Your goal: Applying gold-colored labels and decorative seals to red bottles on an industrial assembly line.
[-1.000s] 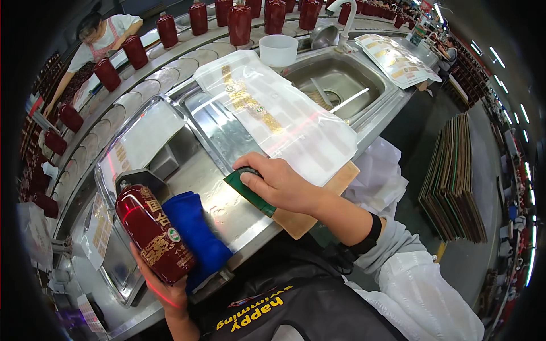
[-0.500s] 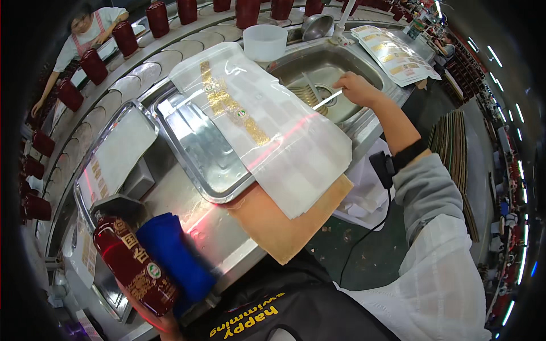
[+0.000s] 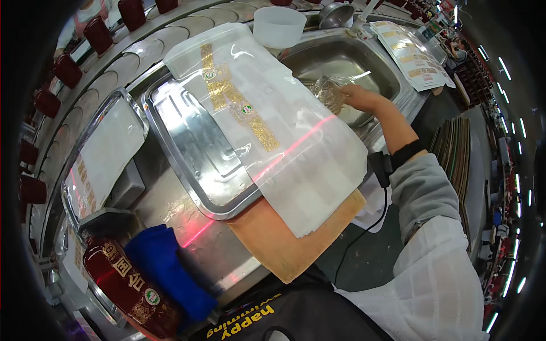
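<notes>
A person's right hand [image 3: 357, 96] is reaching into the steel sink [image 3: 372, 62] at the far right end of the tabletop [image 3: 187, 238], its fingers closing around a crumpled clear plastic wrapper [image 3: 329, 91] and holding it above the basin. The grey sleeve and a black wristband are trailing back toward the near edge.

At the near left corner, a dark red bottle [image 3: 128, 287] with gold emblems is lying tilted, with a blue cloth [image 3: 168, 270] pressing against its right side. The left hand itself is hiding beneath the bottle and cloth, so whether it is gripping them cannot be told.

Between the two, a stack of translucent white sheets [image 3: 284, 136] printed with a gold band is lying across a shiny metal tray [image 3: 193, 153], overhanging a brown board [image 3: 278, 244] that is jutting past the near edge. A thin red light line is crossing the sheets and the steel surface. A second tray [image 3: 99, 153] holding more white sheets is sitting just to the left.

Beyond the sink, a white plastic tub [image 3: 278, 25] and a metal ladle [image 3: 335, 14] are standing at the far edge, with printed label sheets [image 3: 415, 54] lying at the far right corner. More dark red bottles [image 3: 99, 34] are lining a curved conveyor along the far left.
</notes>
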`<state>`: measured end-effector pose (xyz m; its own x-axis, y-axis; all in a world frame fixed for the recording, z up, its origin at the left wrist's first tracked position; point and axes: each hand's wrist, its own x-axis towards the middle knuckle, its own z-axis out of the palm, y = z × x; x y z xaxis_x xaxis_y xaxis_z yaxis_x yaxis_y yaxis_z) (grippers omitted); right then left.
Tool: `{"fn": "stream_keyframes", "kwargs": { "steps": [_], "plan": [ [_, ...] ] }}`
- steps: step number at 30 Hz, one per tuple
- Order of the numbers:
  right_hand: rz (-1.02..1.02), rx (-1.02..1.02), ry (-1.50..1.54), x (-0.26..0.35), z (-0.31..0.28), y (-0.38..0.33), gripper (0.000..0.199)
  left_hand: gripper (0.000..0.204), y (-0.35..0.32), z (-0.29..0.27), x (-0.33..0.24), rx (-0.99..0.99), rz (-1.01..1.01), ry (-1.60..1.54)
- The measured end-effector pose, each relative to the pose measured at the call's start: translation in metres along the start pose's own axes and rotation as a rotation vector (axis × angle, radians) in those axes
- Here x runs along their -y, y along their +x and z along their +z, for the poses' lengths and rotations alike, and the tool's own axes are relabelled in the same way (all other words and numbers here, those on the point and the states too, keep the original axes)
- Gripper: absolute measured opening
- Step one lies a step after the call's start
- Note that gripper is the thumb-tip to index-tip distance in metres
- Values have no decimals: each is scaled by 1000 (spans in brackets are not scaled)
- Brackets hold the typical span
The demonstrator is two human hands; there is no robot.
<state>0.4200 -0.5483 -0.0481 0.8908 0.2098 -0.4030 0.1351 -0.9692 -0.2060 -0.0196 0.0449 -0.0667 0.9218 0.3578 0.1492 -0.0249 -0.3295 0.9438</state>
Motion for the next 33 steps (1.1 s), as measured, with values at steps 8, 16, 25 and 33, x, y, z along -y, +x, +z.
{"fn": "stream_keyframes", "kwargs": {
  "steps": [8,16,25,33],
  "plan": [
    [11,-282,511,24,-70,-98,41,110,23,30,-18,-30,87,40],
    [-347,-354,620,64,-109,-169,35,112,10,34,-56,-117,314,267],
    [-755,-374,322,104,-139,-200,36,61,59,93,-190,154,551,510],
    [-991,-362,185,170,-130,-236,28,66,132,221,-266,260,946,666]
  ]
}}
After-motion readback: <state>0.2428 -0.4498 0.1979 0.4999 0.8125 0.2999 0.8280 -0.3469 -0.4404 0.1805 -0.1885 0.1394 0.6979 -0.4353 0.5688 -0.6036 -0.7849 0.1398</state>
